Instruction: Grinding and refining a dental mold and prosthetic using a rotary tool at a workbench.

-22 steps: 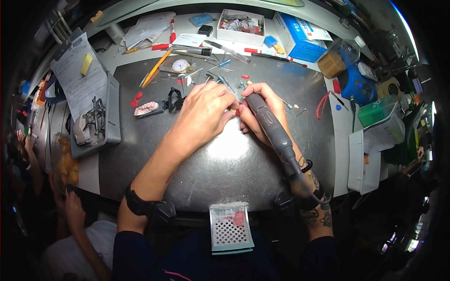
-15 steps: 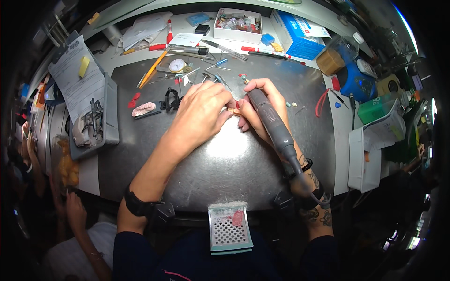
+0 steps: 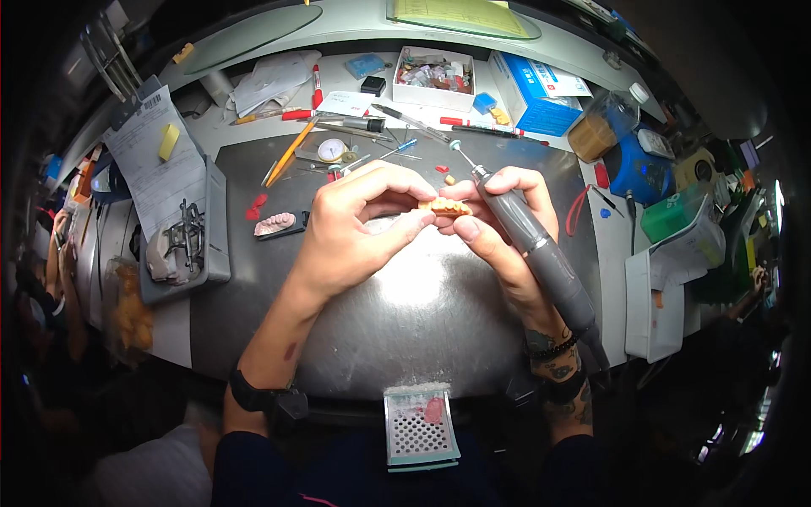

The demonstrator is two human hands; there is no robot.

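My left hand (image 3: pixel 355 215) pinches one end of a small yellowish dental model (image 3: pixel 445 206) with a row of teeth, held above the dark metal work plate. The thumb and fingertips of my right hand (image 3: pixel 507 262) steady its other end. A grey rotary handpiece (image 3: pixel 536 249) lies across that same right hand, gripped under the curled fingers. Its thin bur tip (image 3: pixel 457 147) points up and away, apart from the model. Left of my left hand, a pinkish-white dental model (image 3: pixel 276 223) rests on a dark base beside red wax-like scraps (image 3: pixel 256 205).
A round dial gauge (image 3: pixel 333 150), pencils and small tools lie at the plate's far edge. Behind stand a white box of small pieces (image 3: pixel 434 102) and a blue box (image 3: pixel 536 106). A grey tray (image 3: pixel 218 221) is left. A perforated catch tray (image 3: pixel 421 427) juts from the near edge.
The yellowish model now shows clearly between my fingers, teeth up. My right hand and the handpiece have shifted right, and my left wrist has turned. The whole view has shifted slightly.
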